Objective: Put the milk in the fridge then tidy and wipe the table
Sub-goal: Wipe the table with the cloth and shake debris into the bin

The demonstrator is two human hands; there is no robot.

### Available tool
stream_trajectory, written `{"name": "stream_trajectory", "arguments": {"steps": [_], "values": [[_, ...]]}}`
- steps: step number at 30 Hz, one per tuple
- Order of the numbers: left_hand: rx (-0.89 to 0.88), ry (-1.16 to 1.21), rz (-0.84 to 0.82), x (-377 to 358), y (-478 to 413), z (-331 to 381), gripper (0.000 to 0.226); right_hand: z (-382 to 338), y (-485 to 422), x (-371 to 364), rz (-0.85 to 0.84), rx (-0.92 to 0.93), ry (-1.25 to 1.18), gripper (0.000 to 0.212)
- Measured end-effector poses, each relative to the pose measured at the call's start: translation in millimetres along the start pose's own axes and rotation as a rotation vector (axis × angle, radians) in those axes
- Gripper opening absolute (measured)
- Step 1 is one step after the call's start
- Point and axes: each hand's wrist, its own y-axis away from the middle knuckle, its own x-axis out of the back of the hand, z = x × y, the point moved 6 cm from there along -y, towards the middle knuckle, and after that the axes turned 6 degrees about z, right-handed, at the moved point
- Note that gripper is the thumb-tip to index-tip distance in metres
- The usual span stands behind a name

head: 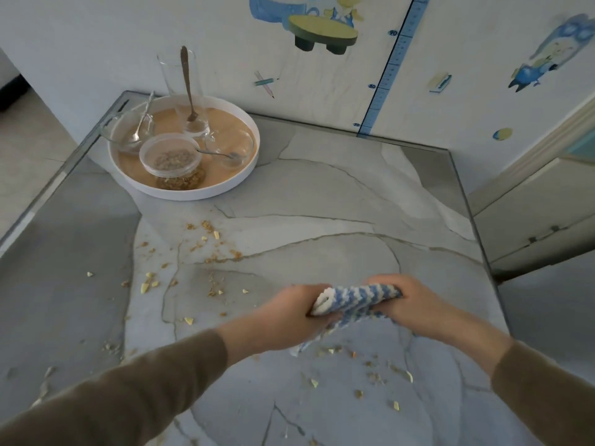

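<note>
The bench (354, 204) is a flat rectangular slab with a grey marble pattern of darker veins and a smooth, slightly glossy finish. Its far edge meets a pale wall (128, 33) carrying cartoon stickers and a blue height-chart strip (396, 69).

Dry tan and yellow crumbs (209, 239) lie scattered over the bench, in a cluster left of centre and in a second patch near the front.

A blue-and-white striped cloth (357, 300) of thick knitted texture is held just above the front centre of the bench. The left hand (286, 317) and the right hand (418, 310) each grip one end, the fingers curled round the bunched fabric. Both arms wear brown sleeves.

A round white tray (180, 191) with a tan inner floor stands at the far left corner. It contains:
- a tall clear glass (174, 75) holding an upright metal spoon (188, 82);
- a clear glass bowl (119, 133) with a second spoon;
- a lidded clear jar (170, 159) holding brown grain;
- a small clear bowl (238, 146) with a spoon.
</note>
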Motion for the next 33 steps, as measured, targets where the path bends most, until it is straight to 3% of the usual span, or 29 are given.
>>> {"name": "stream_trajectory", "arguments": {"steps": [1, 3, 5, 11, 15, 21, 27, 33], "values": [[-0.042, -0.007, 0.065, 13.7, -2.8, 2.9, 0.022, -12.2, -4.9, 5.2, 0.053, 0.038, -0.041, 0.007], [-0.123, -0.039, 0.190, 43.7, -13.4, 7.2, 0.032, -33.4, -17.6, 16.2, 0.175, 0.110, -0.075, 0.031], [-0.170, -0.081, 0.293, 77.3, -27.4, 2.8, 0.036, -49.8, -40.6, 19.5, 0.272, 0.169, -0.058, 0.041], [-0.236, -0.318, 0.355, 136.0, -70.3, -44.1, 0.045, -69.6, -123.0, -6.9, 0.489, 0.215, -0.057, 0.036], [-0.161, -0.355, 0.313, 151.2, -79.7, -98.8, 0.029, -64.0, -176.7, -55.2, 0.383, 0.128, -0.047, 0.040], [0.044, -0.259, 0.267, 165.7, -62.8, -149.8, 0.042, -79.8, -211.9, -103.0, 0.187, 0.027, -0.058, 0.040], [0.136, -0.269, 0.242, 184.0, -27.5, -175.7, 0.036, -118.7, -202.0, -130.5, -0.016, 0.151, 0.062, 0.037], [0.235, -0.222, 0.276, 155.2, 7.7, -175.1, 0.040, -132.1, -186.9, -138.4, -0.098, 0.203, 0.122, 0.032]]}}
